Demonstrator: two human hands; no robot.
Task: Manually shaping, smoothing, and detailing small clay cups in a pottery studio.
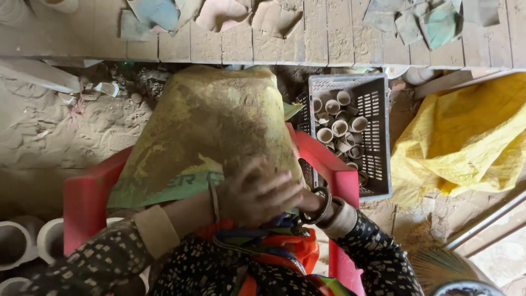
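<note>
My left hand [253,193] lies blurred at the near edge of a dusty yellow-green sack [208,126] draped over a red plastic chair [85,203]. Its fingers spread to the right, over my right hand [302,201], which is mostly hidden beneath them. Only the right wrist shows, with dark bangles [320,207] on it. Whether either hand holds anything cannot be made out. Both arms wear dark patterned sleeves, and a bright orange and blue cloth [274,246] lies in my lap.
A grey plastic crate [378,137] of small clay cups [339,129] stands right of the chair. A crumpled yellow sack [466,142] lies farther right, above a metal rod [482,222]. Clay pots [24,241] sit at lower left. A brick ledge [329,38] with cloth scraps runs across the top; the left ground is sandy.
</note>
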